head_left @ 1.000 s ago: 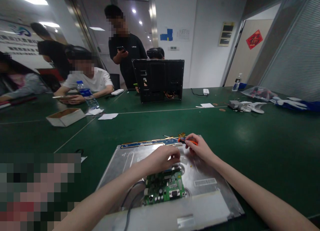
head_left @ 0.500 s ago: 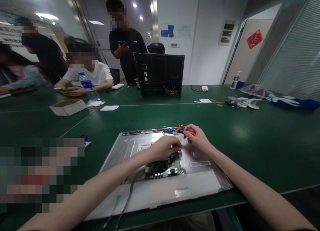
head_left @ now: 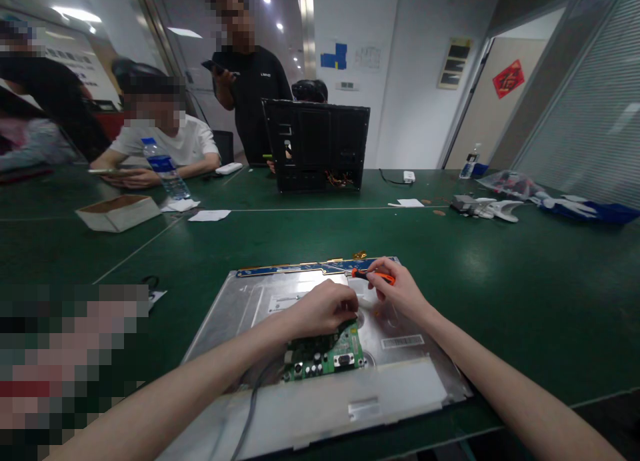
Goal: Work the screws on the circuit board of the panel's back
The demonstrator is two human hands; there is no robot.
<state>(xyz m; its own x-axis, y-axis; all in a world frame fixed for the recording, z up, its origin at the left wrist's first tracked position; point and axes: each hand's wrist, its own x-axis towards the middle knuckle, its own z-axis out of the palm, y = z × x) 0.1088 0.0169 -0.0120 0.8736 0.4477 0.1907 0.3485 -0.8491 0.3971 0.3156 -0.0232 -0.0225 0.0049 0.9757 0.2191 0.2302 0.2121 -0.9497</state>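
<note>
A metal display panel (head_left: 390, 388) lies flat before me, with a green circuit board (head_left: 353, 344) on its middle and a blue circuit strip (head_left: 295, 268) along its far edge. At the green board's upper right corner, my left hand (head_left: 325, 308) is closed with fingers curled together; whatever they may pinch is hidden. My right hand (head_left: 400, 284) grips an orange-and-black screwdriver (head_left: 383, 276) over the panel's far right part. The screwdriver's thin shaft points left, near the blue strip. A dark cable (head_left: 250, 411) runs from beside the green board toward the near edge.
The green table (head_left: 500, 301) carries a black monitor housing (head_left: 320, 144) at the back, an open box (head_left: 117, 213) and a water bottle (head_left: 165, 169) at left, and white gloves (head_left: 493, 208) at right. One person stands behind; others are at the left.
My view has shifted a little, so the panel sits slightly lower. My left hand stays at the green board, and my right still holds the screwdriver. The standing person's phone has moved left and up.
</note>
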